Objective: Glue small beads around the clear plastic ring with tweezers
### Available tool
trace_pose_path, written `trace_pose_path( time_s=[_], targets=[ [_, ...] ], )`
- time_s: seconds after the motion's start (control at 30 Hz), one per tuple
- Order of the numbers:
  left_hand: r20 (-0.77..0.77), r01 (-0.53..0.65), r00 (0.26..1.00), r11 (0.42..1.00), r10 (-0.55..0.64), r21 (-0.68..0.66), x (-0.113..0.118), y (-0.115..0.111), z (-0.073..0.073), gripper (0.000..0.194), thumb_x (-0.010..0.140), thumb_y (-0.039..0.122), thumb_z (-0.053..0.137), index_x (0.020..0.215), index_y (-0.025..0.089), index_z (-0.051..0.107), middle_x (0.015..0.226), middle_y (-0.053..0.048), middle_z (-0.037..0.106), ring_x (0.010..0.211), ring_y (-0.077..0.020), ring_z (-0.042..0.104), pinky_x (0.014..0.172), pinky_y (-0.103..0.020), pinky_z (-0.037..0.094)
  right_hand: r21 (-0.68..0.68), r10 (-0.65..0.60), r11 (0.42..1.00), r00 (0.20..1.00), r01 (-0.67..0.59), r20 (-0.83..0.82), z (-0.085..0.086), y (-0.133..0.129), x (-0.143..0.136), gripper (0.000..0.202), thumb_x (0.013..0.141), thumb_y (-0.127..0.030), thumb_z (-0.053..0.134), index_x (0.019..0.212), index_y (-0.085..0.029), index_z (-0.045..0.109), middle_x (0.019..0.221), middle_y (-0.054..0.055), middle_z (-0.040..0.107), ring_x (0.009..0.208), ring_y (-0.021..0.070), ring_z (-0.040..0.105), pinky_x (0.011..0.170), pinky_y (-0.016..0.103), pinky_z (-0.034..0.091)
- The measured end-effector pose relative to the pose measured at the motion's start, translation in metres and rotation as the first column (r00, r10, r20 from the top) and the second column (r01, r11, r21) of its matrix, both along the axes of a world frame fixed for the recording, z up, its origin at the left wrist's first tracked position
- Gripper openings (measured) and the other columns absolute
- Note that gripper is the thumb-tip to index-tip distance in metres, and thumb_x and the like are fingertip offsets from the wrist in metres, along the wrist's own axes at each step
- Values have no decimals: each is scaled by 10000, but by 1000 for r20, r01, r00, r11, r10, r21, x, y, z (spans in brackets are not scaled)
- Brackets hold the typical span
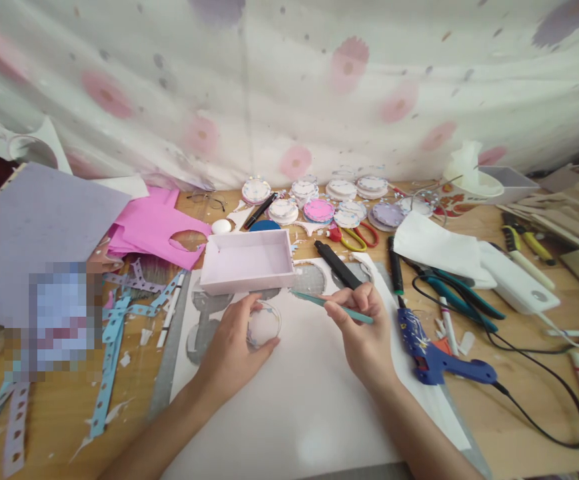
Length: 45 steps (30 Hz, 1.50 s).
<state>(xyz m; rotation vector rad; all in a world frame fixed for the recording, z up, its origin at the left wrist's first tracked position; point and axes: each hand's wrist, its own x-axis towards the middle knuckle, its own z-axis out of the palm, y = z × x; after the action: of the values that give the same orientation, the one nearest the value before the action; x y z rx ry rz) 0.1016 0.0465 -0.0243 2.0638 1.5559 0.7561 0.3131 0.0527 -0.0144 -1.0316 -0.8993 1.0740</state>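
The left hand (239,341) curves around a round white disc (263,327), thumb on the near edge and fingers at the far side, above a white sheet (294,413). The right hand (366,333) pinches a thin teal stick (311,298) between thumb and fingers; its tip points left, apart from the disc and near the right front corner of a pale pink box (246,270). The box stands just beyond the disc.

Behind it, more round pieces sit in rows on the desk (519,460), near red and yellow scissors (353,237). To the right lie a blue glue gun (432,360) and teal pliers (462,300); to the left, bright pink paper (152,230) and blue punched strips (105,383).
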Motion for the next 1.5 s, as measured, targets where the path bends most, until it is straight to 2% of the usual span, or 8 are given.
trace_pose_path(
  time_s=[0.17, 0.4, 0.5, 0.57, 0.63, 0.8, 0.97, 1.5],
  targets=[
    [41, -51, 998, 998, 49, 35, 2, -1, -5, 617, 736, 249, 769, 1259, 249, 442, 1167, -92, 634, 1089, -286, 633, 900, -449, 539, 5, 11, 1000, 1000, -11, -10, -1, -1, 1, 440, 779, -226, 759, 756, -250, 321, 684, -61, 660, 774, 176, 698, 625, 258, 430],
    [165, -15, 986, 1000, 15, 1, -8, -1, 11, 929, 661, 347, 828, 1424, 249, 308, 1418, -142, 450, 1299, -340, 470, 1057, -513, 422, 34, 19, 999, 1000, -18, -23, -1, 0, 0, 435, 783, -216, 754, 753, -248, 322, 692, -59, 669, 790, 174, 707, 706, 284, 487],
    [269, -54, 963, 988, 13, 147, -14, -2, 20, 629, 760, 259, 738, 1318, 241, 449, 1292, -108, 515, 1214, -287, 515, 1036, -468, 426, 50, 34, 998, 999, -32, -40, -2, -1, 0, 430, 787, -192, 752, 755, -245, 327, 718, -60, 683, 786, 156, 705, 718, 271, 491],
    [325, -76, 945, 960, -17, 271, -16, -3, 23, 354, 822, 170, 645, 1161, 229, 560, 1142, -77, 555, 1095, -239, 551, 959, -415, 455, 74, 53, 996, 997, -49, -54, -1, -3, 0, 423, 793, -175, 747, 758, -246, 332, 727, -61, 689, 788, 149, 702, 723, 267, 491],
    [334, -59, 940, 933, -67, 355, -17, -4, 25, 217, 845, 103, 584, 1030, 214, 608, 1014, -56, 560, 981, -204, 558, 866, -371, 464, 98, 77, 993, 995, -71, -63, 0, -6, -1, 417, 800, -157, 741, 763, -248, 336, 737, -58, 695, 791, 144, 697, 714, 259, 486],
    [267, 56, 946, 902, -185, 428, -15, -9, 25, 223, 824, 42, 564, 969, 199, 624, 905, -41, 561, 872, -185, 531, 770, -352, 445, 121, 195, 974, 981, -191, -21, 5, -17, -10, 416, 822, -130, 717, 761, -247, 323, 758, -43, 705, 802, 142, 695, 717, 256, 493],
    [246, 94, 946, 904, -212, 418, -14, -11, 23, 213, 809, 54, 578, 964, 197, 611, 880, -44, 575, 866, -195, 528, 766, -366, 446, 73, 299, 951, 954, -299, 18, 7, -26, -20, 420, 843, -134, 695, 757, -246, 300, 795, -28, 713, 755, 129, 679, 672, 241, 489],
    [267, 149, 930, 925, -252, 350, -17, -10, 24, 241, 828, -5, 551, 963, 172, 643, 877, -47, 590, 856, -176, 532, 757, -333, 452, 83, 341, 937, 940, -339, -18, 3, -30, -22, 402, 850, -96, 675, 768, -248, 311, 811, -42, 681, 809, 113, 677, 726, 235, 524]
  ],
)
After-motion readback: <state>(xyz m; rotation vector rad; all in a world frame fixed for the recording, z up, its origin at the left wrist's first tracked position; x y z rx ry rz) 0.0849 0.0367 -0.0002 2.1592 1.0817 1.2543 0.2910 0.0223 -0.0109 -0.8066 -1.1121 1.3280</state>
